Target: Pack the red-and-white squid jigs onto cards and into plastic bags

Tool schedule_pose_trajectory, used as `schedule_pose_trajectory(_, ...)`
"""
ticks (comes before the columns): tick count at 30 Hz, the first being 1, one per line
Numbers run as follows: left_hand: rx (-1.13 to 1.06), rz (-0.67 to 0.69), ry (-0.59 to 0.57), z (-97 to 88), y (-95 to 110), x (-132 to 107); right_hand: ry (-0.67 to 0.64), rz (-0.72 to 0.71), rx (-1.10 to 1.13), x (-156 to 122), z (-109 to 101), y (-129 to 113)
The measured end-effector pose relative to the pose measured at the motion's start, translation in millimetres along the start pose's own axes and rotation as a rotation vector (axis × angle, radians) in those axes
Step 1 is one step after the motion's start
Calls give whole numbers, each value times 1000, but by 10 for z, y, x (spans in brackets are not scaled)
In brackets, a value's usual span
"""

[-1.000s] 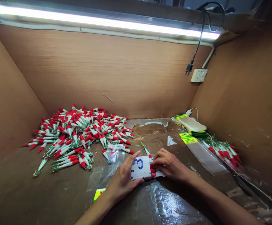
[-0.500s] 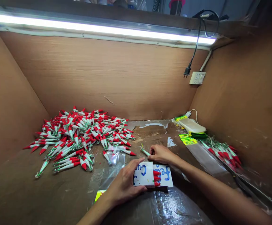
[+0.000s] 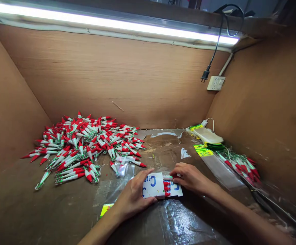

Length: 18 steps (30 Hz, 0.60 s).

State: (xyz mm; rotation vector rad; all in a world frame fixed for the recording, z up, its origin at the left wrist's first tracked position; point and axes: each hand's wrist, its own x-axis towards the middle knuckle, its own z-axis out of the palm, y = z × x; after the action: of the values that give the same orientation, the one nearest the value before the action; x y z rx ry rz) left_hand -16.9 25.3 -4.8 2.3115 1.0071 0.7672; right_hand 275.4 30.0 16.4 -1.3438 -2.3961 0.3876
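My left hand (image 3: 134, 193) grips a small white card sleeve (image 3: 151, 186) with blue lettering, thumb along the near edge and fingers at the far edge. Several red lure tips (image 3: 167, 189) stick out of its right end, over a lettered white card flap (image 3: 176, 191). At the sleeve's upper right corner, my right hand (image 3: 190, 177) pinches a squid lure (image 3: 167, 177), of which only a pale piece shows. Its far end is hidden by the sleeve, and the fingers cover the rest.
A large heap of red-and-white squid lures (image 3: 86, 143) lies at the left. Clear bags with yellow headers (image 3: 204, 151), a bagged bunch of lures (image 3: 243, 166) and black scissors handles (image 3: 260, 200) are at the right. A plug (image 3: 204, 75) hangs beside a wall socket (image 3: 216, 83).
My right hand has brought the lure from beyond the sleeve to the sleeve's upper right corner. My left hand still holds the sleeve. The view has tilted down slightly.
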Motion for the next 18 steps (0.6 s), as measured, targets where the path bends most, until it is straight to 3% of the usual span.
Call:
schedule_pose_trajectory(3, 16, 6, -2, 31, -27, -6, 23, 22, 22, 123, 171, -120)
schedule_pose_trajectory(5, 20, 11, -12, 47, -35, -13, -34, 12, 110, 166, 235, -161)
schedule_pose_trajectory(9, 11, 4, -36, 44, -13, -25, -178, -94, 274, 168, 216, -89)
schedule_pose_trajectory(11, -2, 5, -42, 27, 12, -26, -180, -68, 306, 221, 149, -5)
schedule_pose_trajectory(15, -25, 16, -62, -5, 60, -27, -23, 63, 244, 611, 95, 10)
schedule_pose_trajectory(18, -33, 24, -62, -12, 78, -31, -28, 7, 106, 1030, 258, -202)
